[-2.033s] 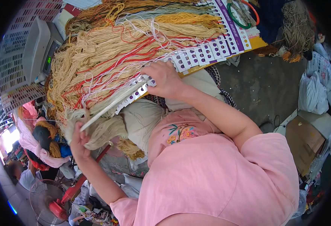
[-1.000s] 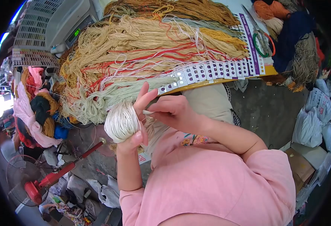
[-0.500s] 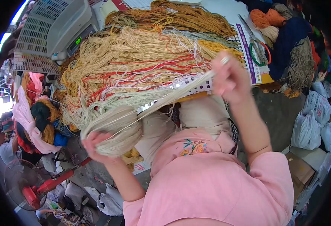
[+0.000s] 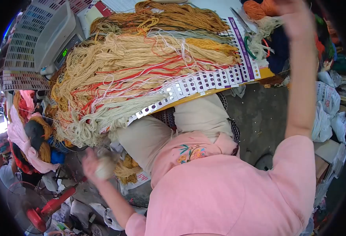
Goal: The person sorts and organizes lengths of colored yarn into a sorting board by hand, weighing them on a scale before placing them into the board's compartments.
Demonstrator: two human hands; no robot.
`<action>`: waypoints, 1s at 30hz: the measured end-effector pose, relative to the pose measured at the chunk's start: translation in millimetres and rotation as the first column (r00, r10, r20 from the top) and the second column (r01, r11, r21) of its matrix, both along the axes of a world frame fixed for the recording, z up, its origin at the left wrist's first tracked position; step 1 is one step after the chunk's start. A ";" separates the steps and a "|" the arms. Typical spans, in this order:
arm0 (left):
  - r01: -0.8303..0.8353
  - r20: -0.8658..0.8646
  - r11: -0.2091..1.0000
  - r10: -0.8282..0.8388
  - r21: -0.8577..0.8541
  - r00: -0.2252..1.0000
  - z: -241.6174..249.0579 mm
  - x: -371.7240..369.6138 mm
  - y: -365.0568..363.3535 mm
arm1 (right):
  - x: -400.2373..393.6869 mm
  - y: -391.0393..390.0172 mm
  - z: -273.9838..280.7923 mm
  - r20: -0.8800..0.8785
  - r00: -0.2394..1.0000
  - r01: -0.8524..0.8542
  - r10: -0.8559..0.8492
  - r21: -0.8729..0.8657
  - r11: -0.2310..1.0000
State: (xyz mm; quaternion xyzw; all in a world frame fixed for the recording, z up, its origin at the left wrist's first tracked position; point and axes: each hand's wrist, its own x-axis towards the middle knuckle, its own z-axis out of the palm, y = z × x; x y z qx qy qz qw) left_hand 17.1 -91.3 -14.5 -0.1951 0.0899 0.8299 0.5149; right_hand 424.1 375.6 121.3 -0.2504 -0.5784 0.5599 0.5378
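Off the table's front left corner, my left hand [image 4: 91, 167] is smeared by motion, with a blurred bundle of pale yarn [image 4: 105, 168] against its palm side. Loose pale strands show just above that bundle. My right hand [image 4: 297, 17] reaches far out to the upper right, beside orange yarn [image 4: 256, 10]; blur hides what its fingers do. Below it, a pale tuft of yarn [image 4: 268, 28] lies close to the scissors [image 4: 242, 20] with green and red handles. Beige, red, white and brown skeins [image 4: 117, 53] spread across the table, fastened along white cards with punched holes [image 4: 204, 80].
A scale [image 4: 58, 43] with a lit green display stands at the back left. Hanks of pink and dark yarn [image 4: 27, 133] hang left of the table. A red fan [image 4: 43, 210] sits at lower left, and white plastic bags [image 4: 325, 114] lie at right.
The large pale skein stretched between my hands has left its place over my lap. My right hand has swung up and outward; my left hand has dropped slightly. The view has shifted.
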 end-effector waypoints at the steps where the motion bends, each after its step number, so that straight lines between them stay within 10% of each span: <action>1: 0.290 -0.072 0.956 -0.287 0.043 0.955 -12.9 17.4 37.1 | -19.3 -15.2 -40.2 0.237 0.967 -0.092 0.094 -0.020 0.996; 2: 0.359 -0.054 0.931 -0.356 0.070 0.933 -11.1 42.8 73.6 | -58.9 -63.8 -57.0 0.480 0.877 -0.106 0.012 0.170 0.980; 4: 0.487 -0.141 0.869 -0.495 -0.090 0.857 0.1 80.9 126.8 | -84.5 -103.2 -109.4 0.559 0.764 -0.208 0.322 -0.260 0.943; 6: 0.393 -0.415 0.668 -0.720 -0.632 0.556 22.9 121.6 169.0 | -96.4 -135.4 -159.3 0.494 0.821 -0.178 0.286 -0.254 0.951; 8: 0.400 -0.415 0.499 -0.865 -0.768 0.283 13.9 143.3 195.8 | -104.0 -158.4 -176.4 0.583 0.809 -0.061 0.075 -0.043 0.997; 14: 0.275 -0.324 0.311 -0.946 -0.910 -0.005 -38.4 175.5 230.2 | -110.2 -178.2 -192.2 0.657 0.696 0.026 -0.290 0.381 0.924; 23: 0.359 -0.330 0.450 -0.877 -0.818 0.349 -25.1 170.4 224.6 | -107.6 -194.8 -172.0 0.713 0.677 -0.130 -0.182 0.359 0.924; 30: 0.340 -0.454 0.534 -0.842 -0.774 0.290 -39.8 182.8 224.8 | -107.2 -184.8 -184.5 0.643 0.765 -0.159 -0.035 0.241 0.958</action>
